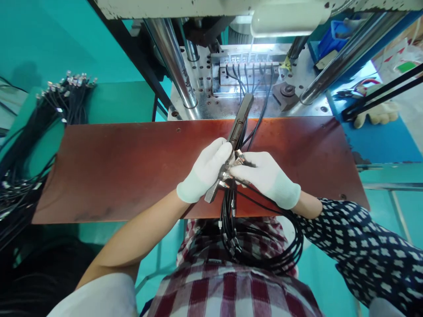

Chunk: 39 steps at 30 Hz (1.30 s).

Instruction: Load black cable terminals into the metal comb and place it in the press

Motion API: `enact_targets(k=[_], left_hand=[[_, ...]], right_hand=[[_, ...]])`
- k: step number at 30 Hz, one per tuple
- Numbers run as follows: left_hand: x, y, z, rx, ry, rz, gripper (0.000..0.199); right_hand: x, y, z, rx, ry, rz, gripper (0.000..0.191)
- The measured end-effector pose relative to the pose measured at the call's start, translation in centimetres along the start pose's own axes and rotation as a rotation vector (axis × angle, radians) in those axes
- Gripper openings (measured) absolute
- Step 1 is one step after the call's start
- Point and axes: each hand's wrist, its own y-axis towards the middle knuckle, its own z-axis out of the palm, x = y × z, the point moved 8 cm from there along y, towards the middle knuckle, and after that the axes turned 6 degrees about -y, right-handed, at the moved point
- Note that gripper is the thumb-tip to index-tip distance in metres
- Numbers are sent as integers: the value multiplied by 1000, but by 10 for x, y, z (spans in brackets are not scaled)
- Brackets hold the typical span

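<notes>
My left hand (211, 165), in a white glove, is closed around a long narrow metal bar (240, 121) that slants across the board's front half. Several small metal cable connectors (224, 178) sit along the bar's lower part. At the bar's right side, my right hand (266, 174), gloved too, pinches a black cable (253, 189) near its metal end; the fingertips partly hide it. A looped bundle of black cables (277, 264) hangs below both hands over my lap.
Behind the brown board (132, 171) stands a press with steel columns (175, 66); cables run into its metal mould (246, 75). Bundled black cables (72, 97) lie at left. A blue bin (332, 39) and a work glove (378, 112) are at right.
</notes>
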Motion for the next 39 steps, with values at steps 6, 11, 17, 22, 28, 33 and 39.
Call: enact_targets(k=[6, 11, 17, 22, 28, 33, 39], left_hand=[[-3, -4, -4, -67, 349, 125, 31], [-3, 0, 1, 40, 105, 24, 36], [-7, 0, 4, 77, 9, -10, 38], [-4, -1, 7, 128, -19, -36, 39], [7, -2, 8, 168, -47, -102, 38], [7, -3, 12, 202, -23, -99, 38], [5, -4, 5, 77, 375, 43, 31]], right_hand=[[-7, -1, 4, 2, 35, -1, 17], [-6, -10, -3, 125, -31, -61, 21], [-4, -18, -17, 85, -5, -65, 19], [-15, -20, -18, 71, -16, 92, 28], [-4, -13, -21, -46, -28, -30, 27], [0, -8, -15, -18, -11, -89, 26], [-4, -5, -12, -103, -132, -111, 18]])
